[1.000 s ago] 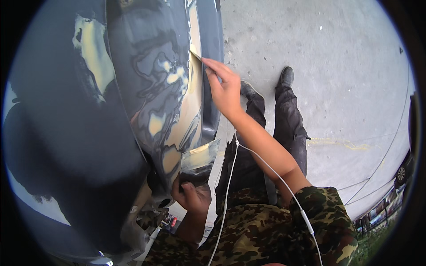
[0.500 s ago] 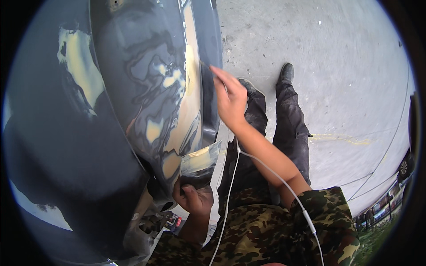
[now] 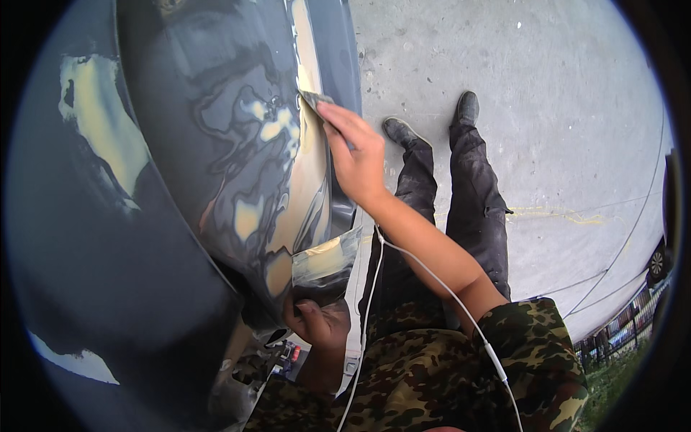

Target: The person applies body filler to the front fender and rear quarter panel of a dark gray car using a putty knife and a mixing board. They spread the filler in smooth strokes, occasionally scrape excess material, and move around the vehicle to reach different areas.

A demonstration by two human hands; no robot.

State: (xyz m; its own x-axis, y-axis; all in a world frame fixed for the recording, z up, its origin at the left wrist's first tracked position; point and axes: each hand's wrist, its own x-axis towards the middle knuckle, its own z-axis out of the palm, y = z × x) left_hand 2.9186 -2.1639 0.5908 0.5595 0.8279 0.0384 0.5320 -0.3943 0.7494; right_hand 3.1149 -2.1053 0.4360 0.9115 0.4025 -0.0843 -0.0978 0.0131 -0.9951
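A dark grey car body panel [image 3: 173, 144] fills the left side, with sanded rings and cream filler patches on it. Along its right edge runs a pale filler strip [image 3: 306, 158]. My right hand [image 3: 358, 158] pinches a thin filler spreader [image 3: 314, 99], whose edge meets the upper part of that strip. Lower down, my left hand [image 3: 322, 322] grips a dark flat putty board [image 3: 326, 270], thumb on its face. Smears of cream filler lie across the board, thickest near its top edge. The board is next to the panel's lower end.
A larger filler patch [image 3: 108, 126] marks the adjoining panel at far left. A white cable [image 3: 425, 268] hangs across my right forearm. My shoes [image 3: 466, 108] stand on the grey concrete floor [image 3: 568, 129]. A fence [image 3: 619, 331] and a wheel [image 3: 656, 263] show at lower right.
My right hand has moved left, bringing the spreader onto the filler strip. My left hand keeps the board in nearly the same place. The view has shifted slightly.
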